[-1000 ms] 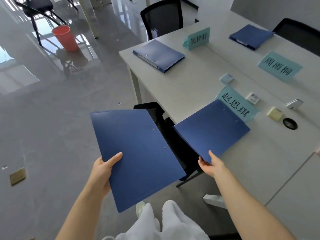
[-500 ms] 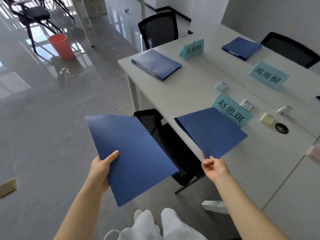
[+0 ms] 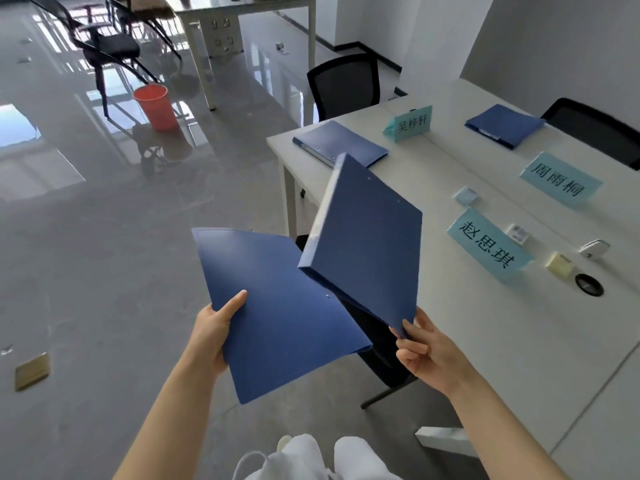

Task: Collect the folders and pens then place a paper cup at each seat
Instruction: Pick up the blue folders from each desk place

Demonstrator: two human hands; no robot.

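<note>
Pinching the near corner of a tilted folder [image 3: 367, 244] is the right hand [image 3: 427, 355]; a flat folder [image 3: 277, 306] is gripped by the left hand [image 3: 211, 334]. Beyond the fingertips, two folders [image 3: 341, 143] [image 3: 504, 125] and name cards [image 3: 488, 249] are seen on the table [image 3: 519, 341].

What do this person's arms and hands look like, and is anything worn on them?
Both forearms are bare: no sleeves, gloves, watch or rings show on the left hand or the right hand. White clothing shows at the bottom edge of the view.
</note>
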